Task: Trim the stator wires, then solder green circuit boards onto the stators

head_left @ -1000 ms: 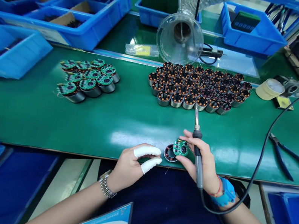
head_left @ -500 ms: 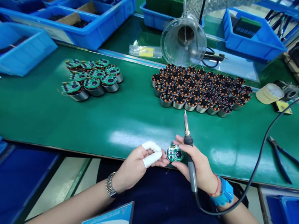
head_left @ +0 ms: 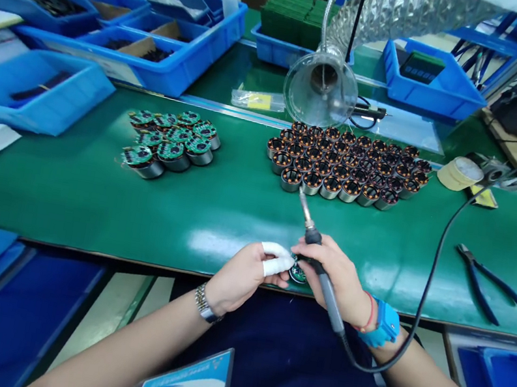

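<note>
A round green circuit board (head_left: 297, 274) is at the table's front edge, partly covered by fingers. My left hand (head_left: 244, 278), with white finger cots on two fingers, is closed in a pinch at the board's left side. My right hand (head_left: 342, 285) is wrapped round a soldering iron (head_left: 330, 301), whose tip points away from me toward the front row of motor stators (head_left: 330, 187). Its fingertips also reach the board and nearly meet the left fingertips. Whether anything small, such as a wire, sits between the fingertips is hidden.
Stators topped with green boards (head_left: 172, 151) stand at the left. A clear fume-extractor hood (head_left: 320, 88) hangs behind the bare stators. Cutting pliers (head_left: 489, 281) and a round cream tin (head_left: 460, 173) lie right. Blue bins (head_left: 164, 72) line the back; the iron's cord (head_left: 434, 269) loops at right.
My right fingers have closed in over the board toward the left fingertips, covering more of it. The soldering iron's tip has swung left. The whole view has shifted slightly.
</note>
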`<action>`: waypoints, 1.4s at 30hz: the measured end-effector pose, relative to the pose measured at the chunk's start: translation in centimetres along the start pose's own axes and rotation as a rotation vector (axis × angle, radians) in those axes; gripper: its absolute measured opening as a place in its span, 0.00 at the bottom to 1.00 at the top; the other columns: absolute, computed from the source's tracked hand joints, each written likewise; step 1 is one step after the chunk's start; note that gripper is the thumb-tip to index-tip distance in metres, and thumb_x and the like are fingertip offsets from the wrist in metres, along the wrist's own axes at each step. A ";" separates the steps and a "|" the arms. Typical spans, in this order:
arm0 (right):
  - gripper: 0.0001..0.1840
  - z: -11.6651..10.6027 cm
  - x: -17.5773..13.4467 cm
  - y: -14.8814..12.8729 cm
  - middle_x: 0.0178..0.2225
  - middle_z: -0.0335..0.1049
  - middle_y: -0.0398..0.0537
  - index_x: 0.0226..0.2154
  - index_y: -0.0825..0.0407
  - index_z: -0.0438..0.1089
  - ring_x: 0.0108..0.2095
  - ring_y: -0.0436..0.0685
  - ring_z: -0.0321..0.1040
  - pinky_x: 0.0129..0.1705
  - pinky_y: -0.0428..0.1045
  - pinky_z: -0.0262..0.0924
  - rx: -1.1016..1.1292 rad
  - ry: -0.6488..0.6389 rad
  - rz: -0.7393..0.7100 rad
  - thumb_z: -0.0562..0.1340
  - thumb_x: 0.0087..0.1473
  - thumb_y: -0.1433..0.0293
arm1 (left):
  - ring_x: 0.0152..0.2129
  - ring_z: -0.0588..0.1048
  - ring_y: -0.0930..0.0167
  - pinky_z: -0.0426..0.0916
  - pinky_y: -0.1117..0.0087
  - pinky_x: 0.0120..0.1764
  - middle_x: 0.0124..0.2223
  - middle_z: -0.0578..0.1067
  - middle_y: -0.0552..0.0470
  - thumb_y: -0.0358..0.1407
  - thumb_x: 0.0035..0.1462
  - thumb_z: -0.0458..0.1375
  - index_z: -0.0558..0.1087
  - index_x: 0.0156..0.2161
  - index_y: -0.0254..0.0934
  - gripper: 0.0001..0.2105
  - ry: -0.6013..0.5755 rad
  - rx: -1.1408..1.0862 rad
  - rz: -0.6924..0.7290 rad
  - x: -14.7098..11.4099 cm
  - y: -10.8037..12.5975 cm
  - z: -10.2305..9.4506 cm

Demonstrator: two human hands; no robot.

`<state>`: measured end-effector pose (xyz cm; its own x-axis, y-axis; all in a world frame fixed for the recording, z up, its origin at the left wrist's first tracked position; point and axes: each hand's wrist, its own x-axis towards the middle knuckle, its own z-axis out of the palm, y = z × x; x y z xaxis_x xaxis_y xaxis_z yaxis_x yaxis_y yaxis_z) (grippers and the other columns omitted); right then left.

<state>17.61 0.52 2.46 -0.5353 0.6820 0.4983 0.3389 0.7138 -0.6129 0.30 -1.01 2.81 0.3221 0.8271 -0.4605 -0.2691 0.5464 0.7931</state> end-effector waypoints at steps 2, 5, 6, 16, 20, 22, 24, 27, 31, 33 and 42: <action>0.14 0.2 0.6 0.1 0.38 0.67 0.49 0.45 0.49 0.61 0.43 0.54 0.62 0.44 0.51 0.63 -0.022 -0.022 -0.047 0.54 0.55 0.76 | 0.21 0.68 0.77 0.68 0.74 0.27 0.22 0.70 0.54 0.35 0.40 0.65 0.72 0.25 0.31 0.09 -0.021 0.011 0.011 0.1 0.1 0.0; 0.13 0.4 1.0 0.3 0.35 0.66 0.48 0.44 0.48 0.60 0.41 0.55 0.61 0.42 0.52 0.62 -0.045 -0.023 -0.069 0.53 0.55 0.75 | 0.22 0.69 0.76 0.69 0.73 0.28 0.23 0.71 0.54 0.34 0.40 0.65 0.72 0.25 0.31 0.08 -0.002 0.030 0.040 0.2 -0.1 -0.2; 0.13 0.5 1.0 0.3 0.34 0.66 0.48 0.44 0.49 0.60 0.40 0.55 0.60 0.42 0.52 0.62 -0.046 -0.022 -0.064 0.53 0.55 0.75 | 0.22 0.70 0.76 0.69 0.73 0.29 0.24 0.72 0.54 0.34 0.41 0.65 0.72 0.26 0.31 0.08 0.014 0.037 0.051 0.2 -0.3 -0.2; 0.13 -1.1 0.2 -1.8 0.32 0.66 0.47 0.41 0.51 0.62 0.36 0.53 0.62 0.39 0.50 0.61 -0.045 0.053 0.106 0.56 0.51 0.78 | 0.22 0.72 0.75 0.68 0.72 0.32 0.23 0.73 0.54 0.33 0.48 0.60 0.70 0.28 0.33 0.05 0.048 0.059 0.139 0.3 -1.3 -0.2; 0.15 -3.0 -0.6 -2.7 0.29 0.67 0.46 0.43 0.51 0.65 0.29 0.52 0.62 0.31 0.48 0.61 -0.070 0.100 0.127 0.58 0.50 0.77 | 0.20 0.72 0.75 0.67 0.74 0.29 0.21 0.73 0.54 0.34 0.48 0.60 0.69 0.27 0.33 0.05 0.065 0.106 0.115 0.3 -0.9 -0.1; 0.19 -3.9 -0.9 -3.1 0.27 0.67 0.46 0.46 0.52 0.65 0.27 0.52 0.62 0.28 0.49 0.60 -0.072 0.118 0.105 0.59 0.49 0.76 | 0.20 0.72 0.75 0.66 0.74 0.28 0.21 0.73 0.54 0.34 0.48 0.60 0.69 0.27 0.33 0.06 0.061 0.121 0.114 0.3 -0.8 -0.1; 0.19 -4.6 -1.0 -3.4 0.27 0.68 0.47 0.46 0.52 0.66 0.27 0.53 0.62 0.29 0.50 0.60 -0.060 0.118 0.090 0.59 0.48 0.76 | 0.20 0.72 0.75 0.66 0.74 0.29 0.21 0.73 0.54 0.34 0.49 0.59 0.68 0.28 0.33 0.05 0.056 0.137 0.116 0.4 -0.8 -0.2; 0.16 -5.2 -0.9 -3.8 0.25 0.68 0.47 0.41 0.52 0.70 0.26 0.53 0.62 0.29 0.51 0.59 -0.025 0.068 0.109 0.58 0.47 0.78 | 0.20 0.72 0.75 0.66 0.74 0.29 0.21 0.73 0.54 0.33 0.50 0.58 0.68 0.28 0.33 0.05 0.057 0.172 0.109 0.5 -0.9 -0.2; 0.14 -5.3 -0.6 -4.0 0.22 0.67 0.46 0.38 0.53 0.71 0.25 0.53 0.61 0.28 0.51 0.59 0.011 0.016 0.122 0.58 0.47 0.78 | 0.21 0.72 0.75 0.66 0.73 0.30 0.21 0.72 0.54 0.34 0.50 0.58 0.68 0.29 0.33 0.05 0.057 0.181 0.109 0.5 -0.9 -0.3; 0.13 -5.2 -0.6 -3.9 0.22 0.68 0.46 0.38 0.53 0.71 0.25 0.53 0.61 0.27 0.51 0.58 0.018 0.008 0.127 0.58 0.47 0.77 | 0.21 0.72 0.75 0.67 0.73 0.30 0.21 0.72 0.54 0.34 0.50 0.58 0.68 0.29 0.33 0.05 0.053 0.181 0.109 0.6 -0.9 -0.3; 0.15 -5.1 -0.4 -4.0 0.22 0.68 0.46 0.38 0.52 0.71 0.25 0.53 0.61 0.27 0.51 0.58 0.040 -0.015 0.138 0.58 0.47 0.78 | 0.21 0.72 0.75 0.67 0.74 0.29 0.21 0.72 0.54 0.33 0.50 0.58 0.69 0.29 0.33 0.05 0.056 0.170 0.107 0.5 -0.8 -0.2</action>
<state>20.40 -1.78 7.78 -0.4978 0.7703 0.3985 0.3786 0.6064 -0.6992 0.47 -1.04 1.82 0.2474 0.8880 -0.3876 -0.1401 0.4286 0.8926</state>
